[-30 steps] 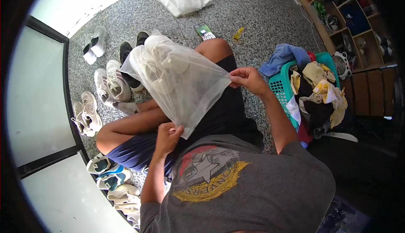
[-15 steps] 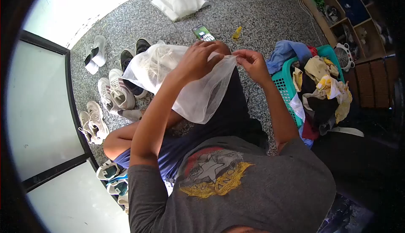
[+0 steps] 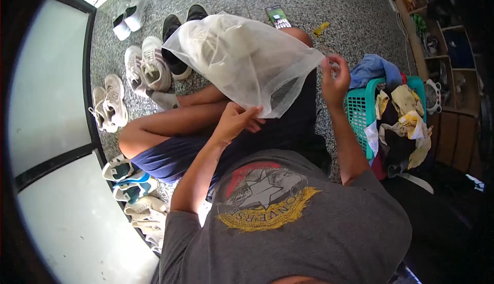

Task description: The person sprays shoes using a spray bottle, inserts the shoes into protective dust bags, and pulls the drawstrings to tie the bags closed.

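A translucent white pouch lies across my lap, its mouth turned toward me. Through its thin cloth show white shoes with laces at the far left end; their outline is blurred by the fabric. My left hand pinches the near corner of the opening between thumb and fingers. At the right corner, my right hand has its fingertips closed on the edge of the cloth. Between the two hands the opening is stretched and partly gaping.
Pairs of shoes stand on the speckled floor to the left, beside a framed panel. A phone and a yellow object lie ahead. On the right are a green basket of clothes and a wooden shelf.
My left hand has moved from the top of the pouch down to its near corner. The pouch is spread wider, and my right hand still holds its edge. The camera view has shifted.
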A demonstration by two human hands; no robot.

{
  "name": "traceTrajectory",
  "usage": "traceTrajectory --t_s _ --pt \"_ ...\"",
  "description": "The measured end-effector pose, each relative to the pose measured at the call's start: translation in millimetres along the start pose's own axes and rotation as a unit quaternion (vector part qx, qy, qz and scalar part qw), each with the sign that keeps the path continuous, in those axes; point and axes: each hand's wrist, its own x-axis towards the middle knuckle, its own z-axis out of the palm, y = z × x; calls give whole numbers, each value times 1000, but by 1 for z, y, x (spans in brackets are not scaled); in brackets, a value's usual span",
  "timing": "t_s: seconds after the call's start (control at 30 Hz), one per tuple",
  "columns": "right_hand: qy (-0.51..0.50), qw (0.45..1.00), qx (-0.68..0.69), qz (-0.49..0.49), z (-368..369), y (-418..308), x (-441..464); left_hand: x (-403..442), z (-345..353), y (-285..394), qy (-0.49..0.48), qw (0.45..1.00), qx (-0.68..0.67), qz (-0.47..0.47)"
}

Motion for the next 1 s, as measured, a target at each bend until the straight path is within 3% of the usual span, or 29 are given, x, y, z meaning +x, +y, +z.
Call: traceTrajectory --t_s 0.03,0.1,0.17,0.23,0.27,0.33,0.7,0.77,0.87,0.9,0.93,0.97,1.0 --pt "13 997 -52 -50 -9 -10 -14 -1 1 -3 -18 999 -33 3" --pt "-77 995 64 -17 -13 -54 -56 -6 2 -5 -28 998 -47 21" --pt "-226 971 33 -72 -18 -105 -81 -13 3 -4 -38 997 -53 40" --pt "-312 944 -9 -111 -13 -123 -92 -22 3 -1 -43 996 -67 41" --pt "-310 944 -11 -116 -6 -126 -95 -23 1 -5 -45 996 -65 46" --pt "-281 934 -49 -215 6 -120 -100 -20 -4 -14 -52 995 -76 50" --pt "-297 907 -27 -298 3 -116 -112 -40 3 -16 -37 991 -119 53" --pt "-284 898 -25 -335 2 -108 -111 -34 2 -17 -40 989 -114 88" --pt "-228 949 28 -216 3 -113 -124 -38 4 -9 -23 988 -119 93" --pt "-238 968 70 -36 -2 -124 -130 -38 1 -6 -25 991 -103 76" --pt "-238 968 69 -34 -1 -117 -131 -39 0 -4 -25 992 -104 74" --pt "-297 930 162 145 2 -105 -132 -40 1 -3 -27 992 -99 75" --pt "-341 849 248 317 4 -104 -129 -40 1 -3 -29 992 -94 77"
